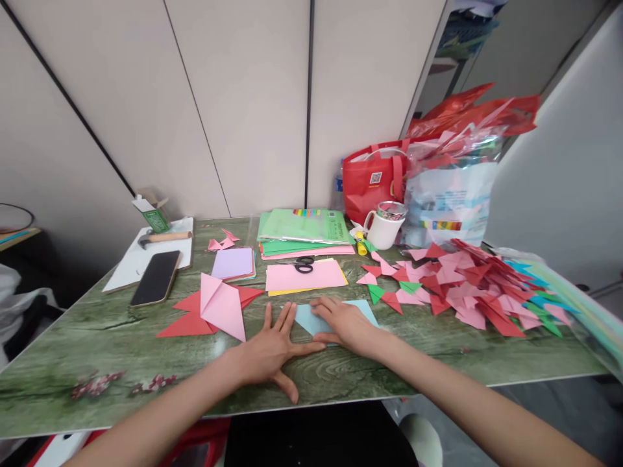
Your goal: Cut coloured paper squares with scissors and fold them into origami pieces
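A light blue sheet of paper [360, 313], folded with slanted ends, lies on the table in front of me. My left hand [273, 349] is spread open, palm down, at the paper's left end, its fingers pointing away from me. My right hand [344, 324] rests on the paper, fingers extended and thumb apart, covering the sheet's middle. To the left of my hands lies a folded pink paper piece [221, 305] on top of folded red paper pieces [187, 318]. Behind my hands is a stack of pink paper strips [305, 277] with black-handled scissors [304, 264] on it.
A heap of folded paper pieces [462, 279] spreads on the right. Green paper packs [302, 227], a white mug [384, 228], a red bag [372, 178] and a filled plastic bag [448, 194] stand behind. At left are a phone [156, 279], a hammer [168, 237] and lilac squares [232, 263].
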Motion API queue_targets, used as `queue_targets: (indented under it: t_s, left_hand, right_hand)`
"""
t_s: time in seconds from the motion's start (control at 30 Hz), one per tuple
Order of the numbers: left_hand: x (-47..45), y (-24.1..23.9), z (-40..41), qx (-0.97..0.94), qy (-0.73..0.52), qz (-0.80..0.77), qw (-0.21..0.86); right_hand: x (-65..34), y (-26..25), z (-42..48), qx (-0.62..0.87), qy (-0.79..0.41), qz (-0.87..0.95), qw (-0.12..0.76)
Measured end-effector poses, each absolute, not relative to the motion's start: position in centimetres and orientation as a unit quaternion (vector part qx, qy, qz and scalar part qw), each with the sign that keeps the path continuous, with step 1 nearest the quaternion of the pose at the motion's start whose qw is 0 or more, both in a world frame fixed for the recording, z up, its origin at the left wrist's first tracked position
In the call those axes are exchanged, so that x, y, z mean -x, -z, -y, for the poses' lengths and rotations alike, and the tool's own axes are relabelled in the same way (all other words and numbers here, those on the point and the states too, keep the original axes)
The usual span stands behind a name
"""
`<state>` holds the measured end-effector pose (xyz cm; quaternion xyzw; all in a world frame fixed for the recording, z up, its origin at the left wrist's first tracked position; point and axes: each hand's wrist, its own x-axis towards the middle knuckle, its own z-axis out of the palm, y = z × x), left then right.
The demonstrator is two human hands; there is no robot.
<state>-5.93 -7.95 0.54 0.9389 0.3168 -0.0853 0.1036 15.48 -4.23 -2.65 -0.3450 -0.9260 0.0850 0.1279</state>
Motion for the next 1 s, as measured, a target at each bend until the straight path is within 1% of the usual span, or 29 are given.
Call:
queue_targets:
  t_s: [0.13, 0.23, 0.33, 0.4, 0.47, 0.67, 0.77, 0.87, 1.0]
  left_hand:
    - [6.1, -0.6, 8.0, -0.937, 0.081, -0.323, 0.1]
    - [6.4, -0.3, 7.8, -0.931, 0.077, -0.335, 0.124]
    - [6.9, 0.0, 7.5, -0.928, 0.061, -0.341, 0.14]
    - [7.2, 0.0, 7.5, -0.928, 0.046, -0.342, 0.143]
    - [7.3, -0.1, 7.5, -0.929, 0.03, -0.34, 0.142]
    - [7.2, -0.3, 7.4, -0.937, 0.025, -0.333, 0.104]
    - [7.3, 0.0, 7.3, -0.945, 0.004, -0.319, 0.071]
    - [7.5, 0.4, 7.4, -0.953, -0.02, -0.297, 0.058]
    - [7.1, 0.6, 7.3, -0.951, -0.045, -0.3, 0.059]
  right_hand:
    - [-16.2, 3.0, 4.7, 0.35, -0.091, 0.92, 0.151]
    - [-17.6, 3.3, 4.8, 0.363, -0.122, 0.903, 0.193]
    - [-19.9, 3.7, 4.4, 0.437, -0.109, 0.862, 0.233]
    - [-21.4, 3.8, 4.0, 0.493, -0.093, 0.835, 0.226]
    - [-22.4, 3.6, 3.6, 0.528, -0.111, 0.818, 0.198]
    - [-22.3, 1.7, 2.9, 0.535, -0.204, 0.811, 0.119]
    - [-21.7, 1.1, 2.3, 0.535, -0.229, 0.807, 0.099]
    - [-21.0, 1.2, 1.9, 0.536, -0.243, 0.802, 0.107]
    - [-19.4, 1.5, 1.9, 0.511, -0.227, 0.812, 0.165]
